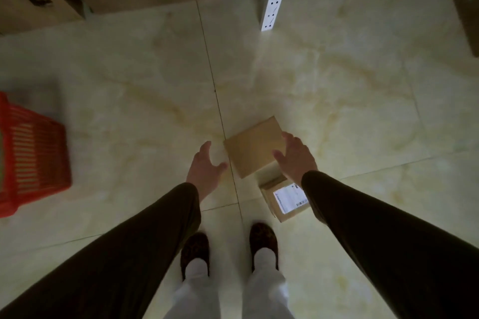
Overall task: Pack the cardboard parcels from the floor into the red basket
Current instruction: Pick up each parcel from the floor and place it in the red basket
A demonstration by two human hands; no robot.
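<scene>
A plain parcel (255,146) sits on the tiled floor (129,111), turned so its corners point up-right and down-left in the view; its long axis seems to run diagonally, though blur makes this uncertain. The right hand (294,155) lies on its right edge with fingers spread, thumb over the top face. The left hand (204,169) hangs open just left of it, not touching. A labelled parcel (285,201) lies just behind, nearer the feet. The basket (31,155) stands well apart at left.
</scene>
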